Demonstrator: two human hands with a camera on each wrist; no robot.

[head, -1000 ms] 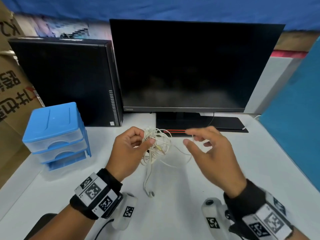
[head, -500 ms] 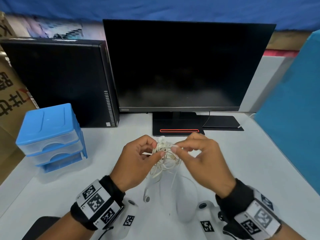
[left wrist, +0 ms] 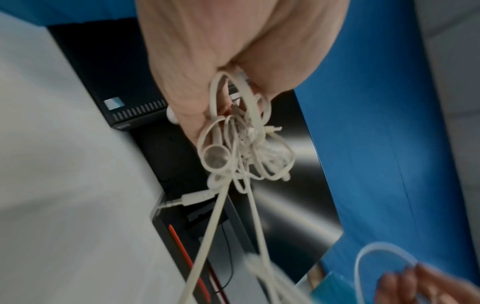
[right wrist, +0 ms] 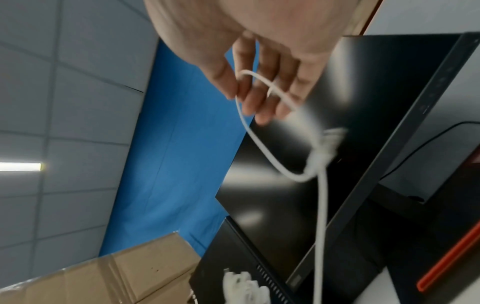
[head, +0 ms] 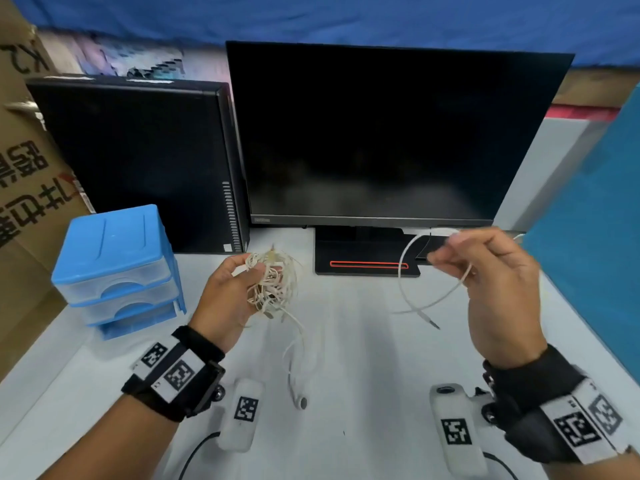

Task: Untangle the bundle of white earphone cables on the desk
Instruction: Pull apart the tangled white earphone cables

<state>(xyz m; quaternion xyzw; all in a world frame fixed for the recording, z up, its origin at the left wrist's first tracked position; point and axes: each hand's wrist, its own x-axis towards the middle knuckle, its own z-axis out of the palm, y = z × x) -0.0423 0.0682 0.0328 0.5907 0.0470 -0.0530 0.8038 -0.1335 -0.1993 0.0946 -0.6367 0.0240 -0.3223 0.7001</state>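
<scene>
My left hand (head: 231, 292) grips a tangled bundle of white earphone cables (head: 273, 282) above the white desk (head: 363, 358), left of centre. In the left wrist view the bundle (left wrist: 241, 144) hangs below the curled fingers, with an earbud and a jack plug in it. One strand drops from the bundle to an earbud (head: 300, 402) lying on the desk. My right hand (head: 491, 271) is raised at the right and pinches a loop of white cable (head: 403, 268) whose jack plug end (head: 431, 322) hangs free. The right wrist view shows that cable (right wrist: 262, 148) between thumb and fingers.
A black monitor (head: 381, 133) on its stand (head: 363, 261) faces me, with a black computer case (head: 138, 161) to its left. A blue drawer unit (head: 117, 268) stands at the desk's left. Cardboard boxes (head: 24, 185) lie beyond the left edge, a blue partition (head: 595, 254) at the right.
My hands were together at the bundle; now the right hand has moved away to the right and upward, drawing out a loop of cable. The left hand has kept hold of the bundle.
</scene>
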